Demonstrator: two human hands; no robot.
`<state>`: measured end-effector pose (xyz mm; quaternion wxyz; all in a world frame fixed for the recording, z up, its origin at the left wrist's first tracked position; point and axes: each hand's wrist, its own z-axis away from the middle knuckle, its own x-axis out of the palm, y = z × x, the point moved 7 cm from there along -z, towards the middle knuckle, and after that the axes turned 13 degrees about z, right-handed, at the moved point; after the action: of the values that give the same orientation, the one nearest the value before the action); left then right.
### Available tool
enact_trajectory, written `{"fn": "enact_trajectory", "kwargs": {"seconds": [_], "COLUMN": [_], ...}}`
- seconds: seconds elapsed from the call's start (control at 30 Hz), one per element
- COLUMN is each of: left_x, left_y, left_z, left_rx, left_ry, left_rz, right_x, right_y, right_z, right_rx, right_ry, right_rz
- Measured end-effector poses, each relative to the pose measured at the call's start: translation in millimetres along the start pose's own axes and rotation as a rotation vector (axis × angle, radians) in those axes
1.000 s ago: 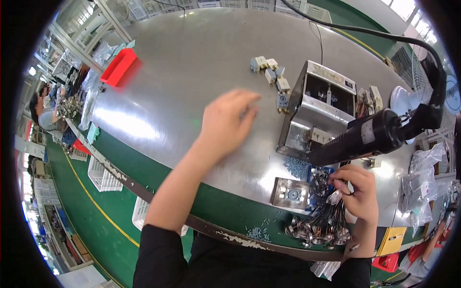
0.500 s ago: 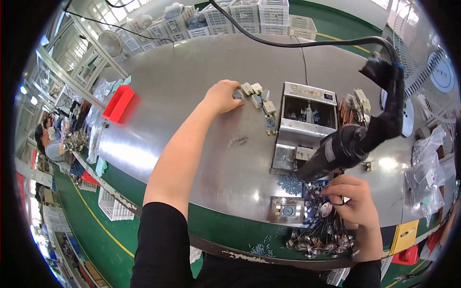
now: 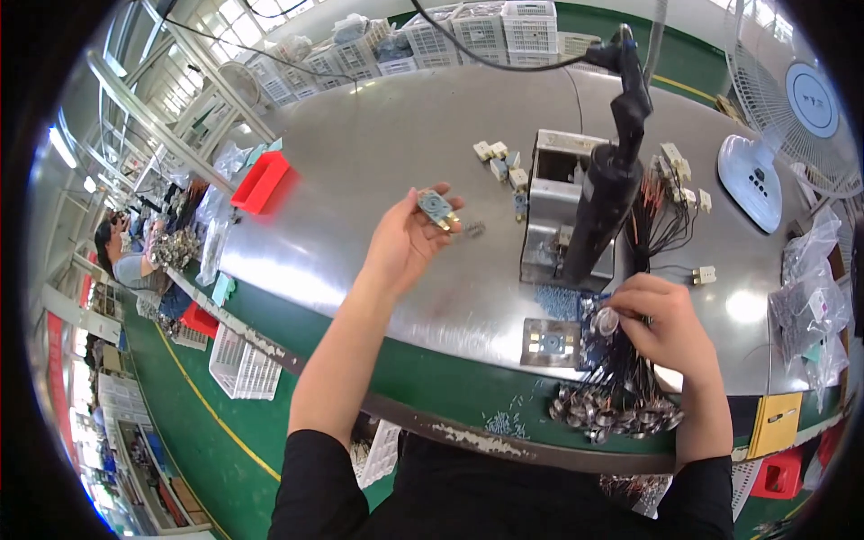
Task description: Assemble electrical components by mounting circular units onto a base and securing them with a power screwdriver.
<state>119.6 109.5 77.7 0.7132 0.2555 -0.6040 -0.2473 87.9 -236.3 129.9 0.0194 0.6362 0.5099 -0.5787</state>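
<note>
In my left hand [image 3: 400,243], thumb and fingers hold a small grey-blue rectangular socket-like part [image 3: 436,208] with brass terminals, raised over the bench. My right hand [image 3: 668,326] is closed at the fingertips beside a round metal cap [image 3: 607,321]; exactly what it pinches is partly hidden. Below it hangs a bundle of black wires [image 3: 623,362] ending in several shiny round caps [image 3: 612,409]. Left of that hand, a metal fixture plate [image 3: 531,360] carries a similar grey part [image 3: 552,344] with brass terminals. A black electric screwdriver [image 3: 596,216] hangs between my hands.
A metal box fixture [image 3: 551,202] stands behind the screwdriver, small blue screws [image 3: 556,302] in front. White-and-grey parts [image 3: 504,164] lie left of it, wired white connectors [image 3: 675,162] right. A red bin [image 3: 262,183] sits far left; a fan [image 3: 760,180] stands right.
My left hand has come back from the group of parts, turning palm up with the grey-blue part. The screwdriver now hangs more upright. My right hand stays by the wires; the view has shifted.
</note>
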Motion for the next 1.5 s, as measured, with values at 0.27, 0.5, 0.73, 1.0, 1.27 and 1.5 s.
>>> {"fn": "enact_trajectory", "kwargs": {"seconds": [0.27, 0.5, 0.73, 1.0, 1.27, 1.5], "left_x": [84, 110, 62, 46, 29, -14], "left_y": [-48, -76, -93, -121, -57, -33], "left_z": [122, 140, 101, 74, 65, 70], "left_rx": [-0.016, -0.051, 0.006, 0.256, 0.565, 0.464], "left_ry": [-0.453, -0.596, -0.378, -0.367, -0.183, 0.035], "left_rz": [0.019, -0.103, -0.554, -0.738, -1.338, -1.667], "right_x": [-8, -9, -18, -10, -7, -6], "right_y": [-2, -8, 8, 17, 19, 20], "right_z": [3, 4, 2, 1, 0, -4], "right_rx": [-0.034, -0.095, -0.098, -0.077, -0.067, -0.05], "right_ry": [0.003, 0.078, 0.01, -0.013, 0.0, -0.027], "right_rz": [0.094, 0.118, 0.012, -0.023, 0.001, 0.0]}}
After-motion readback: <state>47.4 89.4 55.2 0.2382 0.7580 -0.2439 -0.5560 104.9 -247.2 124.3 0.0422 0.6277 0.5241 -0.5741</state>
